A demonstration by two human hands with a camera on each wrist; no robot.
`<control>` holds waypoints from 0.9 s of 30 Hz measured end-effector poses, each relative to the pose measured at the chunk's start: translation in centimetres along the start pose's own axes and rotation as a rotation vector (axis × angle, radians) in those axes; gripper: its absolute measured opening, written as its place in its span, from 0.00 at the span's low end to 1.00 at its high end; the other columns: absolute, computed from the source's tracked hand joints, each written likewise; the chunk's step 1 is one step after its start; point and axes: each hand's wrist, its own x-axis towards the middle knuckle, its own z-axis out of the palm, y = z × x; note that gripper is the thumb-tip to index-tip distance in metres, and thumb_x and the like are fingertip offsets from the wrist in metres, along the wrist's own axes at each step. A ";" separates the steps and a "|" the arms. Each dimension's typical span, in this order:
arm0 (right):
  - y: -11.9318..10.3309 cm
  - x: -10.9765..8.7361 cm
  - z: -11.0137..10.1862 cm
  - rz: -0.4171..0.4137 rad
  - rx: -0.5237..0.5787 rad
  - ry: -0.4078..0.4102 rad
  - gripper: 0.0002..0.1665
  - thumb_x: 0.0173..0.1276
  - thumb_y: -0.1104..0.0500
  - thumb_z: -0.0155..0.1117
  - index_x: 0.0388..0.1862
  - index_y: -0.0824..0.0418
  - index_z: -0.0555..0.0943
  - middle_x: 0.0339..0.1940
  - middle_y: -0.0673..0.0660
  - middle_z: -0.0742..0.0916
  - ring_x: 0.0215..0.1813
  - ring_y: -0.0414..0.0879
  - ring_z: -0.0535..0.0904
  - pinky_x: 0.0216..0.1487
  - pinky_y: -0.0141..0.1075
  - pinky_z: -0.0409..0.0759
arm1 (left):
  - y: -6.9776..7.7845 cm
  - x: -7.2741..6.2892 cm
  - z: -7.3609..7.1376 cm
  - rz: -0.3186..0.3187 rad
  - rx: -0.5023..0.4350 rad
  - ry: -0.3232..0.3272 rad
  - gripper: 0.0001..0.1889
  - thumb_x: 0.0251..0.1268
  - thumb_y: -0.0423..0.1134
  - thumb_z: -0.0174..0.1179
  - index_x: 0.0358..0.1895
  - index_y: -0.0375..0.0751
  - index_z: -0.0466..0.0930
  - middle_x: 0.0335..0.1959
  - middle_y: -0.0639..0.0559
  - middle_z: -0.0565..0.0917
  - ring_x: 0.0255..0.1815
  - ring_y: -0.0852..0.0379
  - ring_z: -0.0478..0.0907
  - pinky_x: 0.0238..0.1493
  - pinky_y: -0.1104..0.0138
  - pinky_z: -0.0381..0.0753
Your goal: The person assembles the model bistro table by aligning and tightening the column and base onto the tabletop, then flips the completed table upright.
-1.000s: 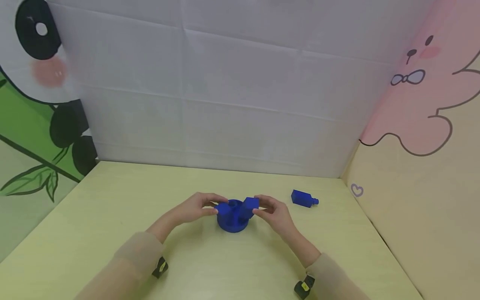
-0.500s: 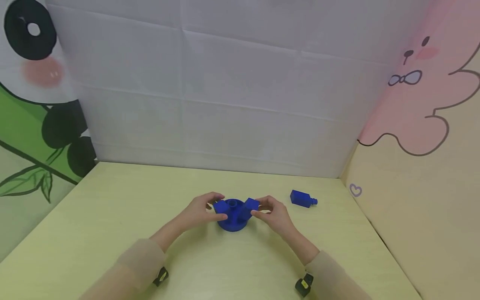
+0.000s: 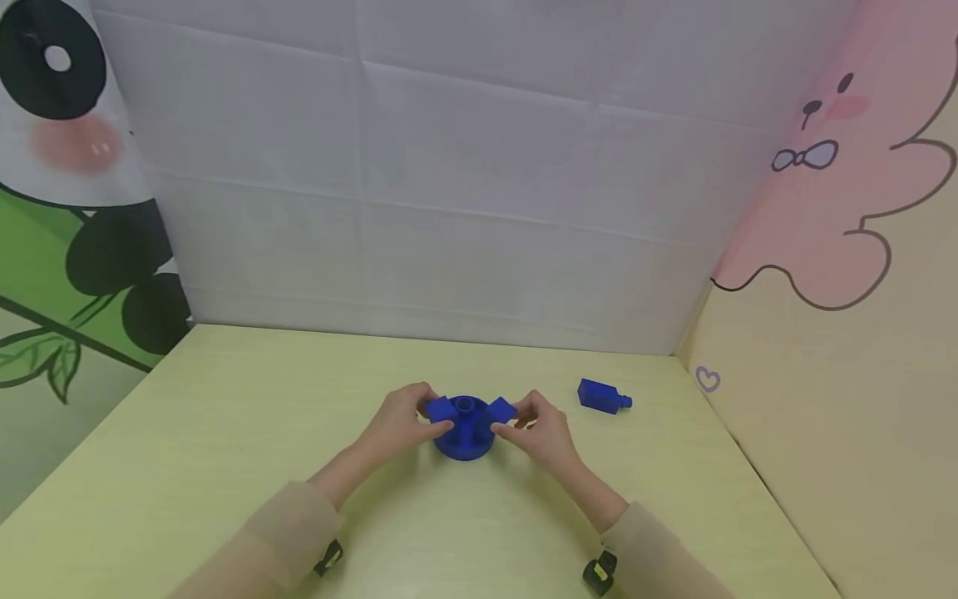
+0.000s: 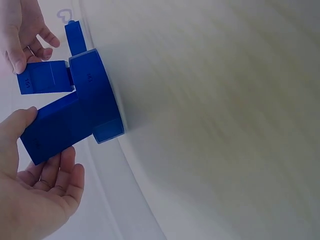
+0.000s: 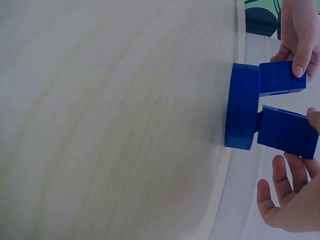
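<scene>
A round blue base (image 3: pixel 465 452) with a ring-shaped socket at its far side stands on the table. My left hand (image 3: pixel 400 426) pinches a blue rectangular block (image 3: pixel 441 409) between thumb and fingers at the base's left side. On the opposite side my right hand (image 3: pixel 545 434) holds a similar block (image 3: pixel 501 409) by its edges. The right wrist view shows a narrow neck under the right block (image 5: pixel 287 132), at the base's top. Whether the left block (image 4: pixel 56 127) is seated cannot be told; its lower end is hidden. Both blocks stand roughly upright on the base.
Another blue block (image 3: pixel 600 397) with a stepped round neck lies on its side, right of and behind the right hand. The pale yellow table (image 3: pixel 299 374) ends at a white cloth backdrop (image 3: pixel 479 208). A printed side panel (image 3: pixel 838 399) borders the right.
The left thumb has come round to the front of its block, and that block has turned. The right block has turned and sits slightly lower. The loose block stays lying there.
</scene>
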 end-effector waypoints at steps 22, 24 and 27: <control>-0.5 0.5 -1.6 -0.341 -0.208 -0.168 0.30 0.62 0.53 0.68 0.63 0.53 0.72 0.62 0.52 0.78 0.59 0.51 0.74 0.51 0.51 0.77 | 0.5 0.0 -0.1 -0.100 -0.010 -0.001 0.16 0.47 0.41 0.73 0.34 0.38 0.78 0.28 0.52 0.80 0.31 0.58 0.75 0.29 0.68 0.74; -0.3 0.8 -2.0 -0.432 -0.237 -0.195 0.28 0.64 0.56 0.65 0.63 0.55 0.73 0.64 0.52 0.77 0.62 0.51 0.72 0.54 0.52 0.75 | 0.5 0.0 0.0 -0.099 -0.010 -0.002 0.16 0.47 0.41 0.73 0.34 0.38 0.78 0.28 0.52 0.80 0.30 0.58 0.75 0.29 0.68 0.74; 0.0 1.1 -2.3 -0.524 -0.279 -0.210 0.25 0.66 0.59 0.62 0.62 0.57 0.74 0.63 0.53 0.78 0.63 0.51 0.71 0.58 0.51 0.73 | 0.5 0.0 0.1 -0.099 -0.016 -0.003 0.16 0.47 0.41 0.73 0.34 0.37 0.78 0.28 0.52 0.80 0.30 0.58 0.75 0.28 0.68 0.74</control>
